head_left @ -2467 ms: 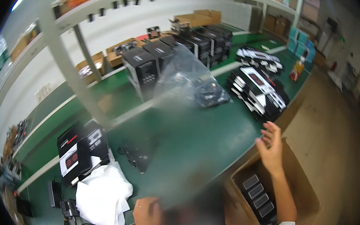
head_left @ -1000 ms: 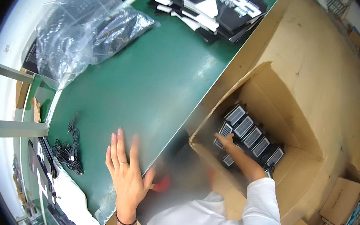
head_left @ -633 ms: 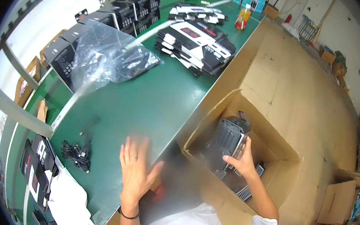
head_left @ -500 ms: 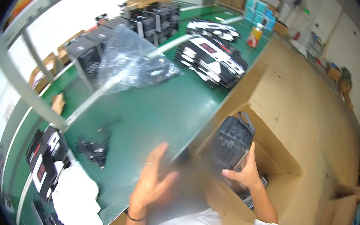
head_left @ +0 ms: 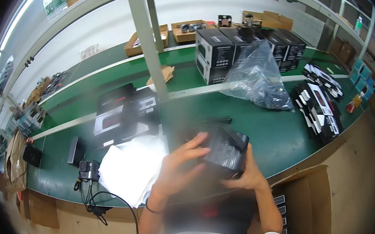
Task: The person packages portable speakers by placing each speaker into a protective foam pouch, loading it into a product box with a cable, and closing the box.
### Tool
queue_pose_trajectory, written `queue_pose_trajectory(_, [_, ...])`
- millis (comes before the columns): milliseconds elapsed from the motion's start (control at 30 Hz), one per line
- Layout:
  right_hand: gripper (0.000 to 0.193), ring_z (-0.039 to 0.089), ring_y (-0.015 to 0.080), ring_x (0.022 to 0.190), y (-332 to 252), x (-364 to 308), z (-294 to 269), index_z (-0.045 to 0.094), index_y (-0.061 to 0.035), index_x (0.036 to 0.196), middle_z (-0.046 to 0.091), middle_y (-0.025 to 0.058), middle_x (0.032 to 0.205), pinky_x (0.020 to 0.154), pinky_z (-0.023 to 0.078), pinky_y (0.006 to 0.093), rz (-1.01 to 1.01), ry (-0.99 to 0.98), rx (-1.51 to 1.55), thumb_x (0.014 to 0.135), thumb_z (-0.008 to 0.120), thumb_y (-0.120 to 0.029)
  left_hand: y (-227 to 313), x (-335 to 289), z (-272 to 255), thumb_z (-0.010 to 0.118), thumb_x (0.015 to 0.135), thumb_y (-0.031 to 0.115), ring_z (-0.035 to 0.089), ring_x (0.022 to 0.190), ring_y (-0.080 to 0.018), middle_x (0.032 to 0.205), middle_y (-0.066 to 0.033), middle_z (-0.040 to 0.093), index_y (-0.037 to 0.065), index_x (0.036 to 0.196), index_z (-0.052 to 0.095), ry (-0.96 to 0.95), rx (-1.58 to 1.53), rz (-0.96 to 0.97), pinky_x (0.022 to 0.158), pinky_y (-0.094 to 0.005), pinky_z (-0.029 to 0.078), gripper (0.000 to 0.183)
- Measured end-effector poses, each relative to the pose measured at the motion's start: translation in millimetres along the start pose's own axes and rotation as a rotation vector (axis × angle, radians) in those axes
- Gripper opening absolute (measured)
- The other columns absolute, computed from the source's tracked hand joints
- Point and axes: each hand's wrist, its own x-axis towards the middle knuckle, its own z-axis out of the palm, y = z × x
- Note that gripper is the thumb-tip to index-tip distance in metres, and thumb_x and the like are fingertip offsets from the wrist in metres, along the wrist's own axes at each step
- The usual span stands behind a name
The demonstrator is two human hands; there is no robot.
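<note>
A black ribbed box-shaped device with a strap, like a portable speaker (head_left: 225,151), is held over the near edge of the green bench. My right hand (head_left: 250,175) grips its right side, thumb underneath and fingers along the far side. My left hand (head_left: 178,168) is at its left side, fingers stretched and spread. Its fingertips overlap the left edge; whether they press on it is unclear through the blur. White sheets (head_left: 133,168) lie left of my left hand, with flat black-and-white printed cartons (head_left: 122,115) behind them. A dark cable (head_left: 225,120) lies behind the device.
A clear plastic bag (head_left: 261,81) rests before stacked black boxes (head_left: 214,52). Flattened cartons (head_left: 319,109) lie at the bench's right. An open cardboard box (head_left: 309,210) with several devices stands at my right. A metal post (head_left: 145,36) rises from the bench. A cabled black unit (head_left: 88,170) sits left.
The view has swung left toward the bench. My right hand has brought the speaker from over the cardboard box to the bench edge, and my left hand has come up to its side.
</note>
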Motion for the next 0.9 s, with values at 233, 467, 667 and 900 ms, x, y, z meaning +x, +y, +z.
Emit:
queue_pose_trajectory(233, [0.121, 0.048, 0.025, 0.136, 11, 2, -2, 0.025, -0.0073, 0.156, 0.049, 0.0129, 0.144, 0.116, 0.035, 0.041, 0.035, -0.009, 0.047, 0.058, 0.095, -0.012, 5, 9, -1, 0.071, 0.074, -0.006, 0.065, 0.127, -0.0381, 0.135, -0.0271, 0.065, 0.002, 0.116, 0.077, -0.038, 0.124, 0.029, 0.105, -0.0396, 0.054, 0.043])
queue_pose_trajectory(467, [0.119, 0.05, 0.0249, 0.133, 13, 2, -2, 0.029, -0.0041, 0.153, 0.051, 0.0132, 0.141, 0.114, 0.037, 0.041, -0.039, 0.009, -0.032, 0.056, 0.096, -0.014, 6, 14, 2, 0.074, 0.07, -0.007, 0.065, 0.125, -0.0426, 0.13, -0.0266, 0.068, 0.001, 0.108, 0.078, -0.017, 0.048, 0.039, 0.106, -0.0478, 0.053, 0.039])
queue_pose_trajectory(667, [0.123, 0.05, 0.0261, 0.134, 19, -2, -4, 0.027, -0.0031, 0.154, 0.051, 0.0146, 0.142, 0.113, 0.039, 0.0421, -0.115, 0.001, -0.168, 0.055, 0.099, -0.018, 0, 9, 8, 0.078, 0.069, -0.004, 0.064, 0.126, -0.0443, 0.126, -0.0292, 0.068, 0.0, 0.105, 0.077, 0.033, 0.011, 0.074, 0.11, -0.0556, 0.05, 0.036])
queue_pose_trajectory(900, [0.128, 0.049, 0.0274, 0.137, 24, -5, -4, 0.024, -0.0022, 0.157, 0.049, 0.0157, 0.145, 0.113, 0.041, 0.0427, -0.124, -0.026, -0.186, 0.055, 0.1, -0.019, -1, 4, 13, 0.081, 0.071, 0.001, 0.064, 0.125, -0.0448, 0.126, -0.0305, 0.068, 0.0, 0.106, 0.076, 0.083, 0.006, 0.07, 0.109, -0.0551, 0.05, 0.036])
